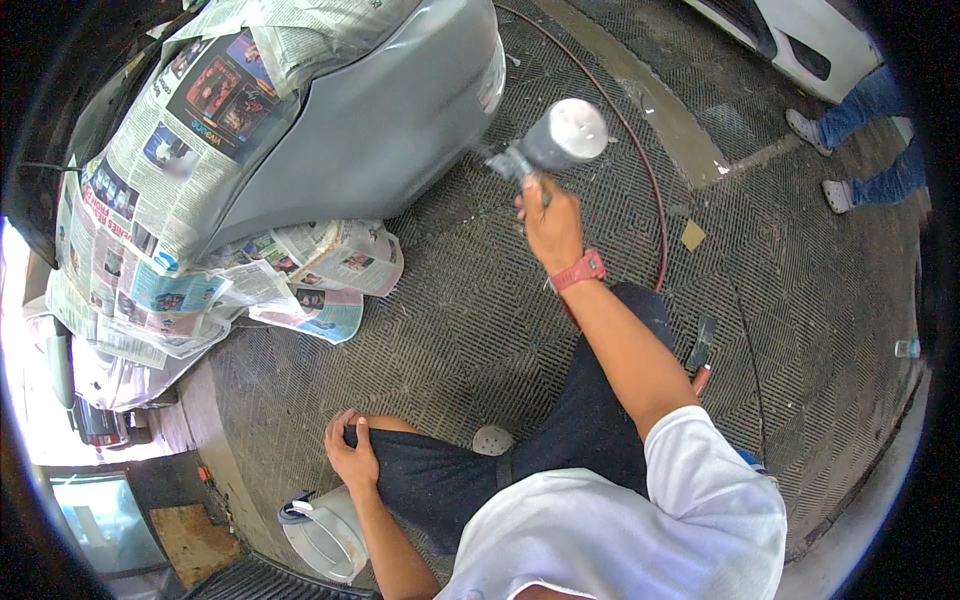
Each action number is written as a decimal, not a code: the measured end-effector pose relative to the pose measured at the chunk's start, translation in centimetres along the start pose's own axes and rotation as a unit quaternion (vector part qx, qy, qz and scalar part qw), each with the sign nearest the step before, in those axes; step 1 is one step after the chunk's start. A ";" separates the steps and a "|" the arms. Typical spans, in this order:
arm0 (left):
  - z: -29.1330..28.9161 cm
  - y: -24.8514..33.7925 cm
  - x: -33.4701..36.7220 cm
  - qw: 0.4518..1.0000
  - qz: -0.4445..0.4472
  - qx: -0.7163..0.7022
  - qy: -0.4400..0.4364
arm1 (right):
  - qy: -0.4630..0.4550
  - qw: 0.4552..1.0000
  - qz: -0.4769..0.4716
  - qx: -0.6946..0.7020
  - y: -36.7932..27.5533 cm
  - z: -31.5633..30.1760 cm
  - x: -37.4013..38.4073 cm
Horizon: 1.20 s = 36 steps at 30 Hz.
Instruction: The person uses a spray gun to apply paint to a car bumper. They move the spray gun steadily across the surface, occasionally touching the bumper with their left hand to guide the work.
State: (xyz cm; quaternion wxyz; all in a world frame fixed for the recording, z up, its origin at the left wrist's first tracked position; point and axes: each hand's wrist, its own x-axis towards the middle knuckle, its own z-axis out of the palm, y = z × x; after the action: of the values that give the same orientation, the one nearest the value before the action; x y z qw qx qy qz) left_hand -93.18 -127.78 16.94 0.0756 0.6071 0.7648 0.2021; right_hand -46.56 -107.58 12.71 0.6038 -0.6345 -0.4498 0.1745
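My right hand (550,220), with a red watch on its wrist, is wrapped round the handle of a spray gun (512,165). A cup with a whitish lid (578,128) sits on the gun, tilted to the right. The nozzle points left, a short gap away from a grey car body panel (370,110), and a faint mist shows in front of it. Newspaper sheets (130,220) cover the car around the panel and hang below its lower edge. My left hand (352,450) holds nothing and rests on my bent left knee, fingers apart.
A dark red hose (650,180) curves over the ridged floor. Another person's jeans-clad legs (870,150) stand at the right, near a white car part (820,50). A white bucket (335,545) is by my left arm. A yellow square (692,235) lies on the floor.
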 end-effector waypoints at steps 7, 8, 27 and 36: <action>0.1 1.2 0.3 1.000 0.012 0.001 -0.006 | -0.092 0.993 0.035 0.067 -2.1 0.3 -2.0; 0.1 1.3 0.2 1.000 0.013 0.002 -0.006 | -0.073 0.997 0.020 0.029 -2.0 0.2 -1.1; 0.4 1.4 0.6 1.000 0.002 -0.007 -0.006 | -0.123 0.979 -0.157 0.041 -4.8 2.3 -5.4; -0.1 1.6 0.2 1.000 -0.015 -0.012 -0.009 | -0.071 0.997 -0.016 0.003 -5.3 -0.6 -0.4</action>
State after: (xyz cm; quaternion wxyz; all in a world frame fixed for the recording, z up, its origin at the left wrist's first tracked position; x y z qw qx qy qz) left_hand -91.88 -127.34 17.70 0.0925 0.5965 0.7706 0.2044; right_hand -48.22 -108.89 17.56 0.5749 -0.6114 -0.5012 0.2110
